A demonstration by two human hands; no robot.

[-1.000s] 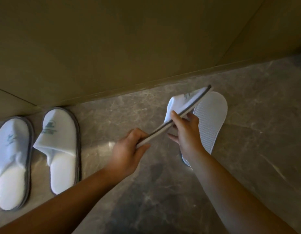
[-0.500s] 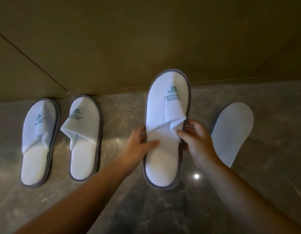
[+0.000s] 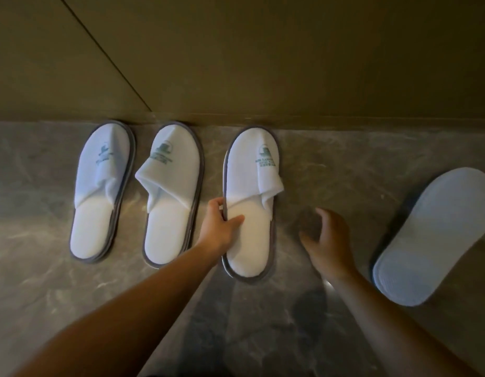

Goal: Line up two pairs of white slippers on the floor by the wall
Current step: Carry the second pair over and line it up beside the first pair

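Three white slippers with grey rims lie side by side, toes to the wall: the left slipper [image 3: 99,191], the second slipper [image 3: 170,194] and the third slipper [image 3: 252,213]. My left hand [image 3: 220,227] pinches the third slipper's left rim, thumb on its insole. My right hand [image 3: 327,238] hovers over the floor to the right of it, fingers apart, holding nothing. A fourth slipper [image 3: 431,238] lies sole up and slanted at the far right, apart from the row.
The olive wall [image 3: 263,63] with a low skirting runs across the top. Grey marbled floor [image 3: 263,322] fills the foreground, with a bare gap between the third and fourth slippers.
The third slipper, held edge-on in both hands, was turned upright and set down toe to the wall. My right hand has let go and drawn off to the right.
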